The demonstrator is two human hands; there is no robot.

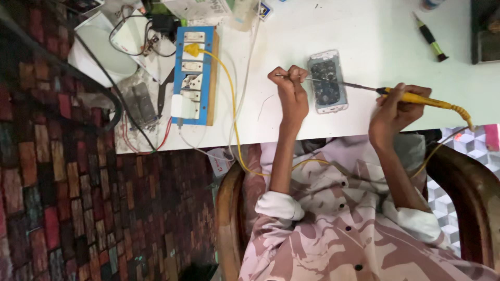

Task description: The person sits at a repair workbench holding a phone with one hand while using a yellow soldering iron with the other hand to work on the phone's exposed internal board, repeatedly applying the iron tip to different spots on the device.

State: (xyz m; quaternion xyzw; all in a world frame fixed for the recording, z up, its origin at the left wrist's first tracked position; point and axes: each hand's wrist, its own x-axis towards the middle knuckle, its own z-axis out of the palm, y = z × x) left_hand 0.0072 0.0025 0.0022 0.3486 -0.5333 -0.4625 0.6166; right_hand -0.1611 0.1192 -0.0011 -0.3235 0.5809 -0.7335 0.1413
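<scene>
Head view: your left hand [291, 91] is clenched on a thin metal tool, probably tweezers [299, 78], its tip laid at the upper end of the opened phone [327, 81], apparently to steady a part there. Your right hand [393, 106] grips the yellow soldering iron [416, 97] low on its handle, pen-fashion, so the long tip reaches across the phone's exposed board. The phone lies flat on the white counter [375, 47], between your two hands, near the edge closest to you. The iron's yellow cable runs to a blue socket board [194, 75], well apart to the left. Count: one phone, one iron, one tweezers, one socket board, one green-handled screwdriver [430, 37] lying unused beyond your right hand.
</scene>
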